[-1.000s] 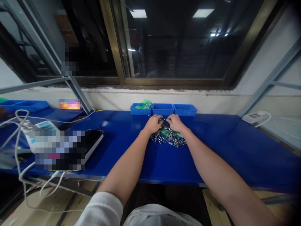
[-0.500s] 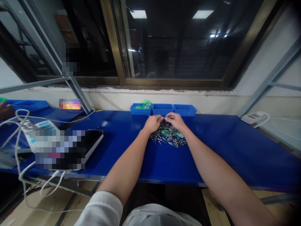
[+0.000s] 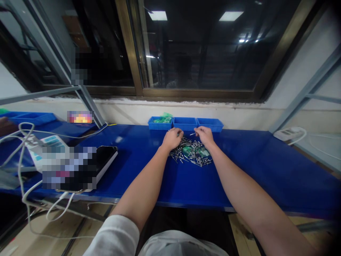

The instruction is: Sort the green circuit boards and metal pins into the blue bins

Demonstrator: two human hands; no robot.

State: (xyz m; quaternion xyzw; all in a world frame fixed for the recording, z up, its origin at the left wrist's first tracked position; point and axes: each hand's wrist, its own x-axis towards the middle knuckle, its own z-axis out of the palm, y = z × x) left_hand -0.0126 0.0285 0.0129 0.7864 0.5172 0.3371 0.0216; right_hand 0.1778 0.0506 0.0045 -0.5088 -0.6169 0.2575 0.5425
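A pile of metal pop rivets point(image 3: 200, 161) lies on the blue table, with pieces of green plastic point(image 3: 187, 150) among them. At the back right of the pile, my right hand point(image 3: 205, 136) pinches a single rivet point(image 3: 192, 134), which points left from the fingertips. My left hand point(image 3: 172, 138) is closed at the pile's back left. A thin metal tip pokes out on its far side, so it appears to grip a rivet too; the curled fingers hide most of it. The two hands are a short gap apart.
Three blue bins stand against the wall: a left bin point(image 3: 160, 126) containing a green bag point(image 3: 165, 118), a middle bin point(image 3: 184, 123) and a right bin point(image 3: 210, 124). A dark-screened device point(image 3: 105, 156) with white cables lies left. A power strip point(image 3: 289, 133) is at right. Another person's hand point(image 3: 6, 126) shows far left.
My right hand has moved right, away from my left hand, and the rivet in its fingertips now shows. My left hand has barely moved.
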